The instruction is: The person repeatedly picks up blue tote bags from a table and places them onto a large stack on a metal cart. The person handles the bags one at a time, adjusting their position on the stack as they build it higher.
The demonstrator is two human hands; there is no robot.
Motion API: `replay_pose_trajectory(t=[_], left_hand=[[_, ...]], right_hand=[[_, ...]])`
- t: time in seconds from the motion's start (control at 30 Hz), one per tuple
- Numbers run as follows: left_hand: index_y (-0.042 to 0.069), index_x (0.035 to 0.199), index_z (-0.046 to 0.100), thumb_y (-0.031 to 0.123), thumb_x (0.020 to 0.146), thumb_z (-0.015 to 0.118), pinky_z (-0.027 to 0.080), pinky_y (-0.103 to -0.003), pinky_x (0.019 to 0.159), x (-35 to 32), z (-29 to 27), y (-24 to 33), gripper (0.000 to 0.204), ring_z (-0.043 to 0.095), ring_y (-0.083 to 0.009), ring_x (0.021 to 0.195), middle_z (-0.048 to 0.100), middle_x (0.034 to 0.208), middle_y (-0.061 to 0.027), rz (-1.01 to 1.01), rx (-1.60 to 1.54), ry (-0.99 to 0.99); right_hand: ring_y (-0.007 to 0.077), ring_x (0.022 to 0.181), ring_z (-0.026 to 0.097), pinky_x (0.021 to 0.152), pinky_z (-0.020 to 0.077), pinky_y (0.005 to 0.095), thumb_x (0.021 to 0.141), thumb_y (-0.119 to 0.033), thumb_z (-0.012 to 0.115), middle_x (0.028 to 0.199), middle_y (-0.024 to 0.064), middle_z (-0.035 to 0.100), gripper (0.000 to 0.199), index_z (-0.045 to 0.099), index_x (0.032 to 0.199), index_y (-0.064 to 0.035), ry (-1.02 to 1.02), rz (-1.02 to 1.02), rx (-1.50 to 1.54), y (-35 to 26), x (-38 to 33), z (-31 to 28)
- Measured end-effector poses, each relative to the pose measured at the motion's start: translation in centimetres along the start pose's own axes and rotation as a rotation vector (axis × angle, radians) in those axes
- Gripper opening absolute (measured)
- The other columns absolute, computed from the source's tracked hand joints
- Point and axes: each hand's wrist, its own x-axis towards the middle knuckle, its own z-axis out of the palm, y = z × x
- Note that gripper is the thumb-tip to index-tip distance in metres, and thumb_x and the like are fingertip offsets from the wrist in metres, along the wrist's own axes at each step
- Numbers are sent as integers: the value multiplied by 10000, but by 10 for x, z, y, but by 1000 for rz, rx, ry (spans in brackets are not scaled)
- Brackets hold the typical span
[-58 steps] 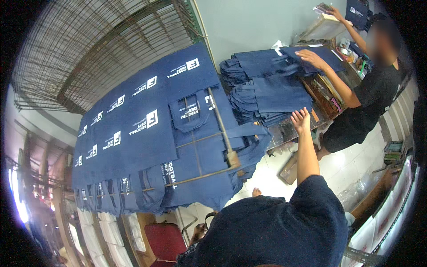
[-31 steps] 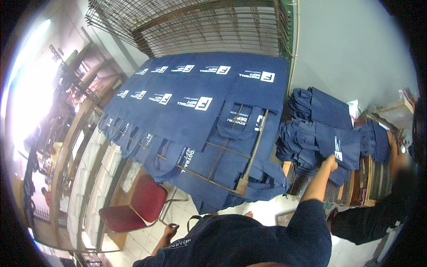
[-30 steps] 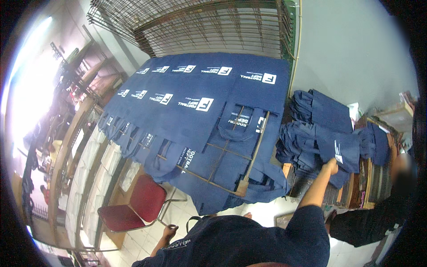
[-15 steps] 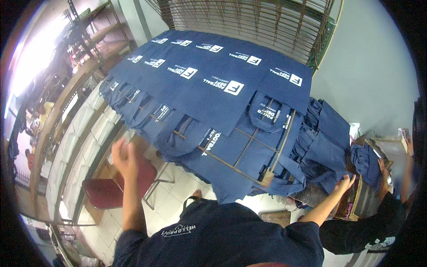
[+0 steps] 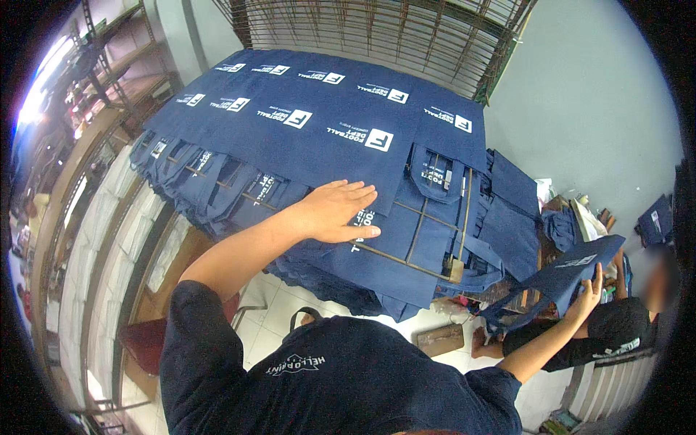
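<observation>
Navy cloth tote bags (image 5: 239, 127) with white prints lie in rows over a wire drying rack (image 5: 407, 254). My left hand (image 5: 337, 212) rests palm down, fingers extended, at the near edge of the rows. Out to the right, my right hand (image 5: 590, 296) is closed on a single printed tote bag (image 5: 562, 272), tilted in the air with its handles hanging towards the left. Bag cloth hides part of that hand's grip. Another person's hand (image 5: 618, 262) shows just behind this bag; whether it touches the cloth I cannot tell.
The other person (image 5: 620, 330) sits low at the right. Raised wire racks (image 5: 377, 29) stand behind the bags, against a grey wall (image 5: 594, 94). Long shelves (image 5: 109, 239) run down the left side, near a dark red chair (image 5: 141, 344). A flat brown board (image 5: 439, 339) lies on the tiled floor.
My left hand has swung from the air at left onto the bags. My right hand, earlier at the cloth on the rack's right side, now holds up a tote bag farther right.
</observation>
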Motion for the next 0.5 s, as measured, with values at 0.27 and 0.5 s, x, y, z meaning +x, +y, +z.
replay_pose_trajectory(t=[0.27,0.5], left_hand=[[-74,1375,391,666,905,384,253,-463,1135,-4,-7,-3,877,341,-352,1368,378,1450,-236,51,3,-58],[-77,1380,384,673,905,372,230,-470,1139,-7,-7,-5,888,321,-368,1376,380,1440,-259,162,11,147]], right_hand=[[187,1180,501,1027,353,290,680,-71,497,1342,133,514,683,483,1354,46,-156,-148,-153,-150,-37,42],[189,1109,548,981,405,289,612,-89,506,1304,167,526,768,431,1349,117,-619,-200,-107,-254,-42,133]])
